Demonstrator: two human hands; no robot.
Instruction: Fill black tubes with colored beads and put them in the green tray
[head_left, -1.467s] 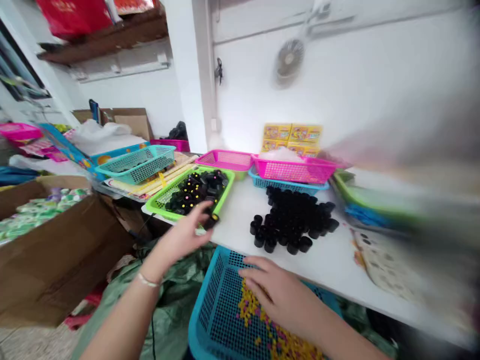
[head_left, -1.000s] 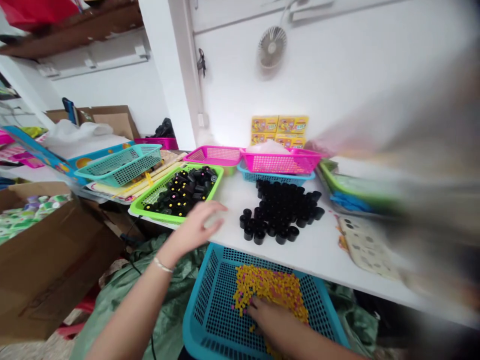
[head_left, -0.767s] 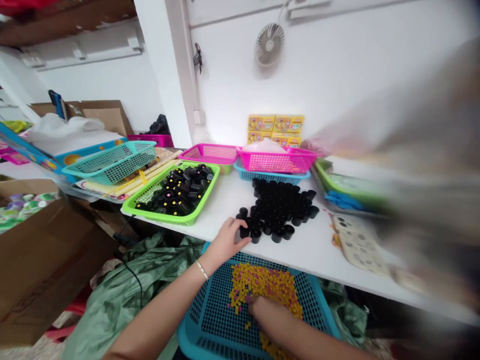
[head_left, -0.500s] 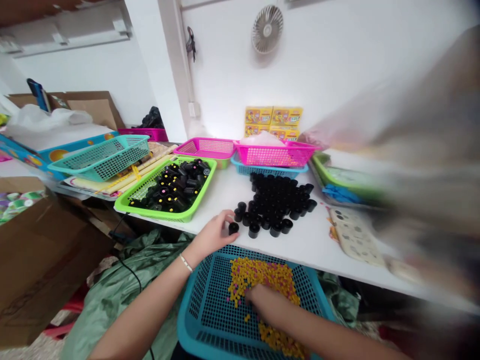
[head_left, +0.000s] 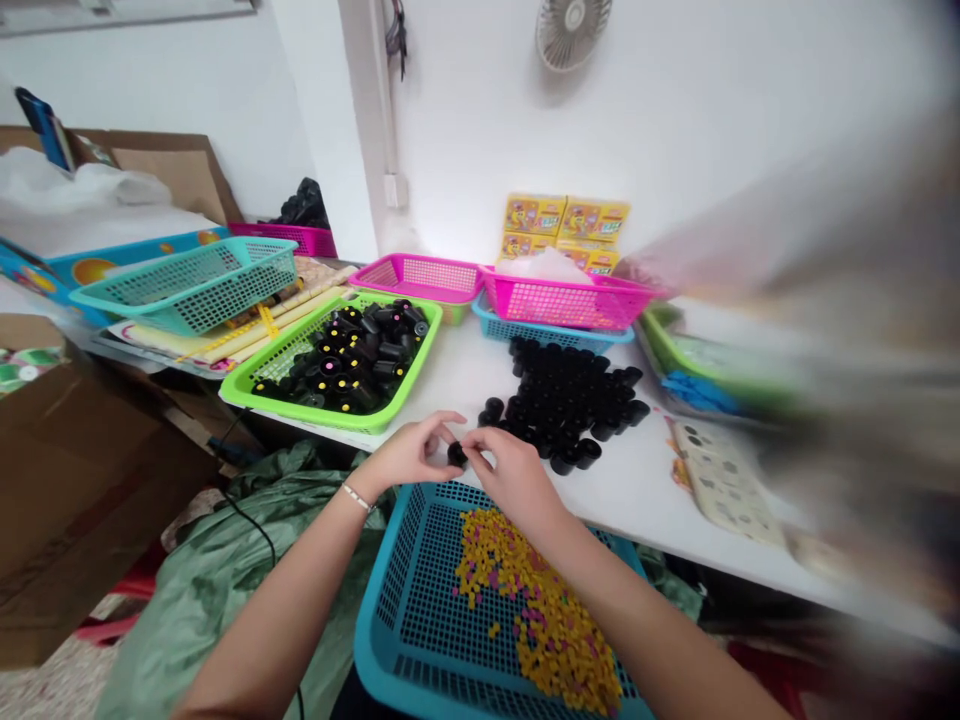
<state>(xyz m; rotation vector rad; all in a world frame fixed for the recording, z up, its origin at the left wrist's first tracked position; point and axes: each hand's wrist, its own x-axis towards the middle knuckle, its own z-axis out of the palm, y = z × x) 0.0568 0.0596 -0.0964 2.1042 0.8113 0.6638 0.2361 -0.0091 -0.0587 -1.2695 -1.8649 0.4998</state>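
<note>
1 black cylinder [head_left: 456, 454] between left hand [head_left: 409, 452], right hand [head_left: 514, 472]

White table [head_left: 660, 500], black cylinders [head_left: 562, 400] standing clustered, lime-green plastic tray [head_left: 315, 417], printed spotted sheet [head_left: 724, 482]

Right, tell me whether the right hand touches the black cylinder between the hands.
Touching: the head view shows the right hand with its fingertips on the black cylinder.
</note>
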